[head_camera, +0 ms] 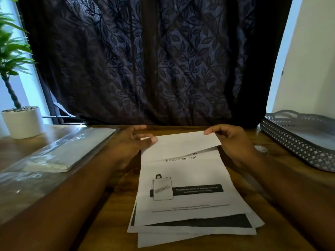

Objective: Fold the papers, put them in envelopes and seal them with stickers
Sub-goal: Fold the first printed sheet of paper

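pinched far corners of top sheet (181, 171) in left hand (134, 144) and right hand (235, 144), level, likely for square fold atop stack (199, 231).

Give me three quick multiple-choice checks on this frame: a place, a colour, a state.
1. Relative to the papers, the mesh tray sits: A left; B right; C underneath.
2. The plant pot is: A white; B red; C black.
3. The top sheet is: A lying flat; B folded over at its far edge; C crumpled.
Answers: 1 B, the mesh tray lies at the right edge of the table; 2 A, the plant pot is plainly white; 3 B, the left hand and right hand pinch its folded-over corners.
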